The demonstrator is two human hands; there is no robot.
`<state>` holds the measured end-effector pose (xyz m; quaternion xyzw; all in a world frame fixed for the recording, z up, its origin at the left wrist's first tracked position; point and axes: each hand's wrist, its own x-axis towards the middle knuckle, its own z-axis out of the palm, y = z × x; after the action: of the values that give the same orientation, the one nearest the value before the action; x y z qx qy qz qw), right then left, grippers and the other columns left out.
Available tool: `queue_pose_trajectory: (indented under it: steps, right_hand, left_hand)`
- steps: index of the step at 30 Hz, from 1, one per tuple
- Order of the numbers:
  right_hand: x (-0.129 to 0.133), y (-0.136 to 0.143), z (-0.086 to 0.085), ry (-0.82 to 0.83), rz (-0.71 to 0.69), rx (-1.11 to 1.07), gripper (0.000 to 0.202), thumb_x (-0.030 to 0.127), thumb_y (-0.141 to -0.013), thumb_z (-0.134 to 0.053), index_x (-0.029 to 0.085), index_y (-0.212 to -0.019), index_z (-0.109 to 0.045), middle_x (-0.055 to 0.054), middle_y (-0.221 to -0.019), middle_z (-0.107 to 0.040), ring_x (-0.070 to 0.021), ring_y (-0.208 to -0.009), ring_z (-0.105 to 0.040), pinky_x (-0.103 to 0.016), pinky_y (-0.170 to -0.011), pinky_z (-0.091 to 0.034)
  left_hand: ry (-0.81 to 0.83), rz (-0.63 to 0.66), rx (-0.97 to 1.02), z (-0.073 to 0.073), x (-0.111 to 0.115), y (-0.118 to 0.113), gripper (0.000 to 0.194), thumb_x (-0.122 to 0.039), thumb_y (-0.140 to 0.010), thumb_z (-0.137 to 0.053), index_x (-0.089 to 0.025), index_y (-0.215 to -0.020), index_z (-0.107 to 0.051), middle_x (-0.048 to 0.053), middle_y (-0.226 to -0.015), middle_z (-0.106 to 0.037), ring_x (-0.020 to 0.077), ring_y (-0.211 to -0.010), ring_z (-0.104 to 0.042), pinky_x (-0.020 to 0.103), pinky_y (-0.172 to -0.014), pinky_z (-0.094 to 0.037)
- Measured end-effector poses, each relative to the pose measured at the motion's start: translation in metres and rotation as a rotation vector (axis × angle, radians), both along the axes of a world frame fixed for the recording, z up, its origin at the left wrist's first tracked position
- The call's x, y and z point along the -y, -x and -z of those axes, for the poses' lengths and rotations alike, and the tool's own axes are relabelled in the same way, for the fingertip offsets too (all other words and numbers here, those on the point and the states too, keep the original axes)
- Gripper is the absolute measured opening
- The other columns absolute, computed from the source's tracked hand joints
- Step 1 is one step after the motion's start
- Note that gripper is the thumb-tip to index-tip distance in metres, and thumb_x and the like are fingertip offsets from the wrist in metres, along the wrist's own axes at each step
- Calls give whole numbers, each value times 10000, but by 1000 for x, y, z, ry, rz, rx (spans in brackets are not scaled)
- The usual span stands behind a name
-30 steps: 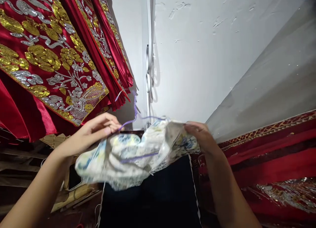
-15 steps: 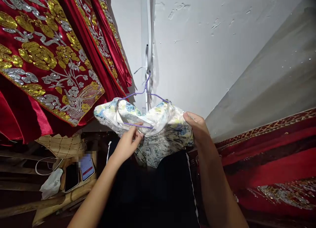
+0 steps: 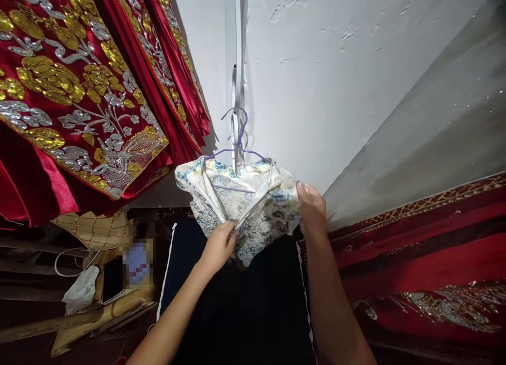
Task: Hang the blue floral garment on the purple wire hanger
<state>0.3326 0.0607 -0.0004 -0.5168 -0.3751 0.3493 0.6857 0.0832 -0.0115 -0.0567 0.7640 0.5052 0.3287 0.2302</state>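
A floral-patterned white garment (image 3: 272, 212), perhaps a blouse, hangs on a purple wire hanger (image 3: 259, 155) in front of the wall. The hanger's hook is up by a grey upright strip. My left hand (image 3: 219, 244) pinches the front edge of the garment's neckline and draws it down into a V. At the garment's right side, my right hand (image 3: 314, 207) grips the sleeve edge, slightly blurred. Through the neck opening shows the hanger's lower bar. The garment's back is hidden.
Red cloth with gold and silver sequins (image 3: 59, 80) hangs at the left. Below it, a bamboo seat (image 3: 130, 299) bears two phones (image 3: 114, 280), a crumpled white plastic bag (image 3: 81, 291) and a white cable (image 3: 65, 262). More red embroidered fabric (image 3: 430, 270) lies at the right.
My left hand has left the hanger's bar and pulled the neckline down. The garment's left shoulder has shifted right, and the hanger hook has turned. My right hand stays at the right sleeve.
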Motion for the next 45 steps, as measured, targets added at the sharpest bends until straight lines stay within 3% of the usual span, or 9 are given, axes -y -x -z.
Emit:
queue_pose_trajectory:
  steps: [3, 5, 10, 15, 20, 29, 35, 40, 45]
  right_hand:
    - [16, 8, 38, -151, 439, 112, 343, 346, -800, -685, 205, -1105, -618, -64, -1135, -643, -198, -1032, -612, -322, -872, -509]
    - [37, 24, 66, -165, 504, 155, 253, 282, -802, -648, 218, -1045, -613, -41, -1069, -626, -189, -980, -596, -327, -873, -498]
    - [74, 83, 114, 93, -335, 118, 133, 253, -721, -696, 215, -812, -606, -18, -793, -651, -201, -732, -616, -327, -690, -511]
    - [71, 108, 107, 107, -441, 172, 231, 242, -769, -678, 230, -993, -623, -32, -862, -688, -251, -815, -649, -362, -759, -515]
    - [74, 102, 97, 74, -416, 222, 138, 316, -875, -618, 212, -796, -574, 11, -693, -557, -173, -668, -521, -296, -638, -410]
    - [75, 104, 115, 51, -399, 258, 247, 370, -891, -618, 205, -743, -508, 33, -643, -470, -129, -609, -434, -255, -589, -352]
    - [75, 104, 118, 43, -389, 280, 288, 398, -892, -631, 205, -731, -490, 40, -626, -438, -121, -595, -410, -253, -570, -335]
    - [73, 104, 113, 52, -382, 302, 344, 450, -904, -607, 209, -706, -462, 41, -620, -412, -117, -581, -394, -251, -544, -315]
    - [73, 104, 108, 88, -435, 349, 361, 441, -885, -617, 220, -691, -408, 59, -609, -307, -108, -564, -310, -249, -515, -250]
  left_hand:
    - [-74, -71, 19, 9, 10, -6, 225, -194, -1007, -400, -231, -1077, -610, 95, -994, -645, 267, -941, -583, 387, -827, -466]
    - [-95, -110, 24, 9, 14, -9, 241, -164, -1000, -391, -232, -1069, -612, 96, -997, -650, 268, -923, -564, 392, -816, -464]
    - [-67, -44, 107, -1, 9, -19, 246, -129, -972, -410, -222, -1047, -625, 94, -994, -653, 259, -978, -599, 378, -832, -492]
    - [-35, 7, 245, -9, 10, -31, 281, -107, -919, -461, -245, -1083, -643, 78, -1022, -652, 228, -941, -625, 368, -839, -517]
    - [-21, -241, 538, -3, 19, -40, 350, -122, -867, -556, -252, -1191, -567, 116, -1238, -571, 150, -781, -604, 315, -709, -519]
    - [350, -395, 1103, 17, 10, -32, 461, -201, -653, -795, -213, -998, -489, -12, -923, -614, 75, -661, -620, 230, -704, -486]
    - [343, -198, 769, 12, 12, -18, 271, -293, -807, -720, -202, -980, -532, 2, -756, -666, 147, -690, -630, 257, -700, -468]
    - [-51, -202, 286, -8, 13, -10, 128, -245, -960, -521, -244, -1082, -483, 15, -872, -636, 191, -840, -637, 305, -780, -463]
    - [-457, -62, -24, -54, -29, 19, 113, -137, -947, -476, -232, -927, -417, 34, -870, -560, 194, -814, -547, 310, -741, -431]
